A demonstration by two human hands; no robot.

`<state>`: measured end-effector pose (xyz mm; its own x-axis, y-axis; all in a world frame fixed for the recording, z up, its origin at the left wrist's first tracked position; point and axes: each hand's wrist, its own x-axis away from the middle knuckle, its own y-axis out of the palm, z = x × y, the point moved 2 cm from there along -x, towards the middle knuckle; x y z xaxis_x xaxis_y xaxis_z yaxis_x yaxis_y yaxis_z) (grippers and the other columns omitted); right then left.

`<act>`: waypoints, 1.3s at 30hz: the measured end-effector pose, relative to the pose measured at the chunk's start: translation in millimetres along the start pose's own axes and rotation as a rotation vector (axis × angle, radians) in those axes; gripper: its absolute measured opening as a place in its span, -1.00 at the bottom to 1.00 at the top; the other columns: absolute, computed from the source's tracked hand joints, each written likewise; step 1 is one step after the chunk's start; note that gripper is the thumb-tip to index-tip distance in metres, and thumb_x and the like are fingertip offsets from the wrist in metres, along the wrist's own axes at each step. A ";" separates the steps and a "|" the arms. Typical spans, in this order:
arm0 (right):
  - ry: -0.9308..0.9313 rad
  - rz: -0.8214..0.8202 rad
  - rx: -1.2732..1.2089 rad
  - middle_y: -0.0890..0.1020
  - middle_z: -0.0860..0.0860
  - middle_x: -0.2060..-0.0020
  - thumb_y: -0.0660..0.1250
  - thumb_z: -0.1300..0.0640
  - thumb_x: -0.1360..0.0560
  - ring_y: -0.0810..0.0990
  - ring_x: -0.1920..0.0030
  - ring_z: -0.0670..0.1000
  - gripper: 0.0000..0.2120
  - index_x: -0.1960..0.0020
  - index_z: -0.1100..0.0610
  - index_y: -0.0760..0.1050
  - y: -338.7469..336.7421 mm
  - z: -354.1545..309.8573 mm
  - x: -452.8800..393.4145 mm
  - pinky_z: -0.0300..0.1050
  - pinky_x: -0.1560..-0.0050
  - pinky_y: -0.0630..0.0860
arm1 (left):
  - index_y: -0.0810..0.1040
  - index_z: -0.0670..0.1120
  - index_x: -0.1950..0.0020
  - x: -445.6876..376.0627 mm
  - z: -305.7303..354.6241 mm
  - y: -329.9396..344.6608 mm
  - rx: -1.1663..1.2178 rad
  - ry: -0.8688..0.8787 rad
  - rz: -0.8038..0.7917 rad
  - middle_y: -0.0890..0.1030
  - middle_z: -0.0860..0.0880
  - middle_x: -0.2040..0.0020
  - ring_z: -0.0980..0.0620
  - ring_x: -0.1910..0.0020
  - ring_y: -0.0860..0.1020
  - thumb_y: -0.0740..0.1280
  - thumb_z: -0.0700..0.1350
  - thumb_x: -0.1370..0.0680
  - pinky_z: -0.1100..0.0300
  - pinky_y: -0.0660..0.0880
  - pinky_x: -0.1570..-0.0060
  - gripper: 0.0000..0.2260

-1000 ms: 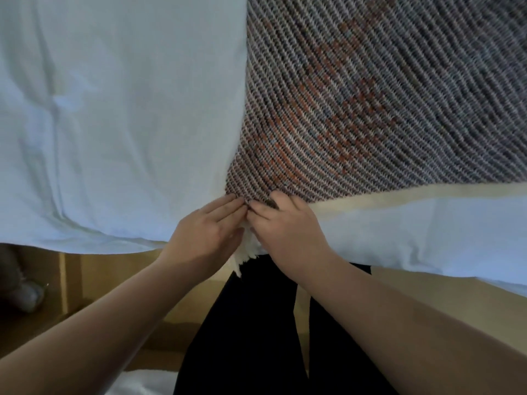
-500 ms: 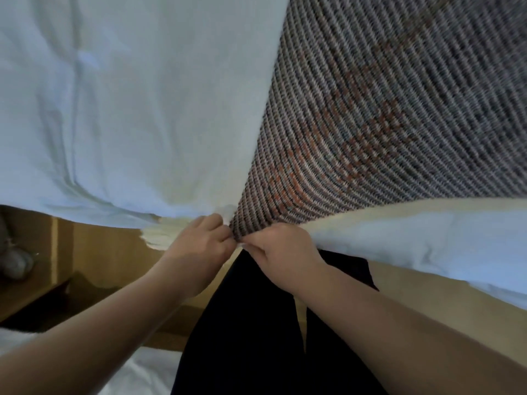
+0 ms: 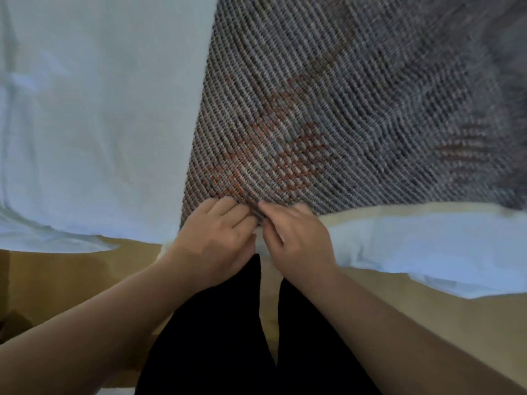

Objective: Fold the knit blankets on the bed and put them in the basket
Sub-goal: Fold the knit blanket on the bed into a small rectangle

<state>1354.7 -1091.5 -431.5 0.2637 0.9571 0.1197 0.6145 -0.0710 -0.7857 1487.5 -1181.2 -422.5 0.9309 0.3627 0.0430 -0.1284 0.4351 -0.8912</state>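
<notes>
A grey knit blanket [image 3: 328, 109] with orange-red patches lies spread over the right part of the bed [image 3: 94, 124], its near corner at the bed's front edge. My left hand [image 3: 214, 238] and my right hand [image 3: 293, 238] meet at that corner, side by side, and both pinch the knit edge with curled fingers. A cream hem [image 3: 399, 209] of the blanket runs to the right along the bed's edge. No basket is in view.
The bed is covered by a pale blue-white sheet that hangs over the front edge. Below it lies a tan wooden floor [image 3: 71, 280]. My legs in black trousers [image 3: 256, 337] stand right against the bed.
The corner of the blanket, lifted and pulled toward me half a second ago, lies back down at the bed's edge. Both hands stay together on it.
</notes>
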 end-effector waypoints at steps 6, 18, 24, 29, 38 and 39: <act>0.167 0.130 0.156 0.72 -0.07 0.03 0.35 0.22 -0.46 0.53 0.16 0.00 -0.71 -0.17 0.12 0.64 -91.7 82.5 34.1 -0.14 0.18 0.47 | 0.66 -0.15 -0.01 -104.2 86.4 34.2 0.001 0.168 0.010 0.66 -0.06 0.03 -0.13 0.07 0.59 0.28 -0.01 -0.51 -0.03 0.47 0.10 -0.73; 0.206 0.427 0.202 0.73 0.01 0.01 0.42 0.22 -0.43 0.62 0.08 0.14 -0.68 -0.18 0.20 0.64 -234.0 315.6 138.8 0.00 0.16 0.55 | 0.62 -0.18 -0.24 -284.4 288.2 149.7 -0.056 0.279 0.006 0.66 -0.09 -0.19 -0.14 -0.08 0.62 0.35 -0.02 -0.53 -0.01 0.53 0.00 -0.64; 0.227 0.374 0.188 0.66 0.06 -0.19 0.38 0.23 -0.48 0.58 -0.25 0.16 -0.63 -0.28 0.22 0.57 -263.3 380.1 143.2 0.05 0.01 0.56 | 0.60 -0.20 -0.29 -340.9 321.5 175.1 -0.118 0.278 -0.024 0.63 -0.11 -0.27 -0.14 -0.17 0.60 0.43 -0.08 -0.52 -0.01 0.54 -0.08 -0.63; 0.183 0.235 0.213 0.69 0.06 -0.13 0.48 0.18 -0.39 0.59 -0.26 0.15 -0.60 -0.22 0.21 0.60 -247.8 402.1 128.1 0.03 0.06 0.56 | 0.69 -0.20 -0.04 -355.0 308.3 197.5 -0.012 0.215 -0.111 0.71 -0.09 0.05 -0.14 0.04 0.63 0.33 -0.15 -0.56 -0.04 0.57 0.03 -0.81; 0.197 0.261 0.239 0.63 -0.06 0.36 0.44 0.29 -0.34 0.56 0.18 0.12 -0.89 0.25 0.09 0.60 -240.0 416.6 131.8 -0.11 0.20 0.21 | 0.71 -0.18 0.02 -347.8 313.2 205.0 -0.047 0.234 -0.159 0.71 -0.05 0.10 -0.11 0.07 0.63 0.23 -0.09 -0.56 0.14 0.45 -0.03 -0.72; 0.209 0.251 0.244 0.59 -0.06 0.42 0.45 0.30 -0.31 0.53 0.23 0.11 -0.87 0.28 0.09 0.57 -240.3 416.8 134.7 -0.12 0.22 0.14 | 0.72 -0.16 0.04 -346.3 316.1 205.1 -0.018 0.216 -0.164 0.72 -0.03 0.12 -0.09 0.09 0.63 0.23 -0.08 -0.57 0.15 0.47 -0.01 -0.72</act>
<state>932.6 -828.5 -479.5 0.5438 0.8392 0.0063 0.3240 -0.2030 -0.9240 1030.7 -957.1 -477.4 0.9904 0.1037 0.0918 0.0344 0.4585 -0.8881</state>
